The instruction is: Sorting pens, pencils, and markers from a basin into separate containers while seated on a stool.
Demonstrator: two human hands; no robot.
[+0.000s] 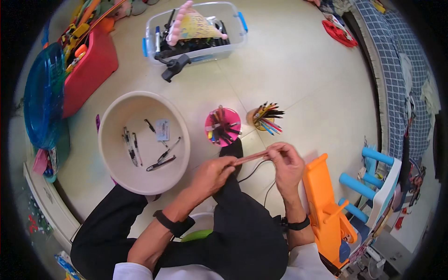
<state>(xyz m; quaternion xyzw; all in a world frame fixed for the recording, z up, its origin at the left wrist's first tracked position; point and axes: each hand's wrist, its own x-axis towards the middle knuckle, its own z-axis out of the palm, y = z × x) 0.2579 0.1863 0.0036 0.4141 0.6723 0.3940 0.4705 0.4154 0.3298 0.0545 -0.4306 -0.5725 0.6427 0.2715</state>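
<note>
Above my right shin, my left hand [211, 176] and my right hand [287, 166] grip opposite ends of a thin reddish-brown stick-like item [250, 158]. Blur hides whether it is one piece or more. Beyond the hands stands a pink cup [236, 117] crowded with pens and markers [224, 129]. Just right of that, a small round container [250, 117] holds a bunch of coloured pencils [269, 113]. A large beige basin [140, 180] sits left of my left hand. Several pens [161, 163] and a pale blue card [162, 130] lie scattered on its bottom.
A clear plastic box [213, 56] with a cone party hat [197, 27] stands farther off, a black clamp-like holder [176, 66] by its near side. Left is a red toy bin [96, 66]. An orange plastic toy [323, 203] and blue-legged stool [357, 186] flank my right arm.
</note>
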